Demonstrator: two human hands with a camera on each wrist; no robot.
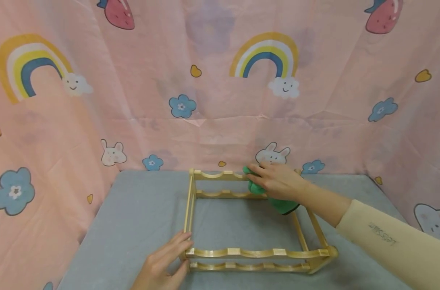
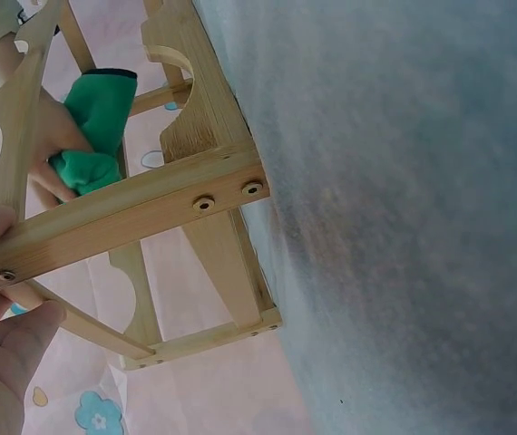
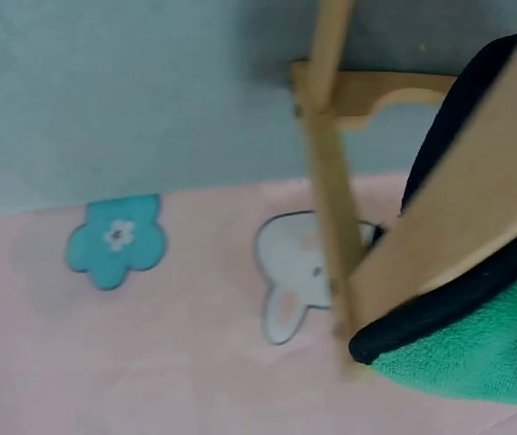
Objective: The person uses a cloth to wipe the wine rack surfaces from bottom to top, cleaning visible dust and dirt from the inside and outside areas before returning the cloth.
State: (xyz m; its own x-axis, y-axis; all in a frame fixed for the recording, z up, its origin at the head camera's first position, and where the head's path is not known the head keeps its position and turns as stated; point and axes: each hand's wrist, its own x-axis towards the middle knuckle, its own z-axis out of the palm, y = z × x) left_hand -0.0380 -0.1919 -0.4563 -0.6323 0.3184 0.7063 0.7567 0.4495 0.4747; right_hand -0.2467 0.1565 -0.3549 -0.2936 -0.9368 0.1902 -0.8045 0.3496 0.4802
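A light wooden rack [image 1: 256, 253] with scalloped rails, like a wine rack, stands on the grey-covered table. My left hand [image 1: 162, 262] grips its near left corner; in the left wrist view the thumb and fingers hold the corner post [image 2: 141, 201] from both sides. At the far rail, my right hand [image 1: 283, 181] holds a green cloth [image 1: 283, 206] with a dark edge, bunched over the upper bar. The cloth [image 3: 476, 358] drapes on both sides of a bar in the right wrist view, where the right hand itself is out of sight.
Grey fabric covers the table [image 1: 133, 213]. A pink printed curtain [image 1: 220, 137] hangs right behind the table and along both sides. Round bolt heads [image 2: 204, 204] dot the rack's end pieces.
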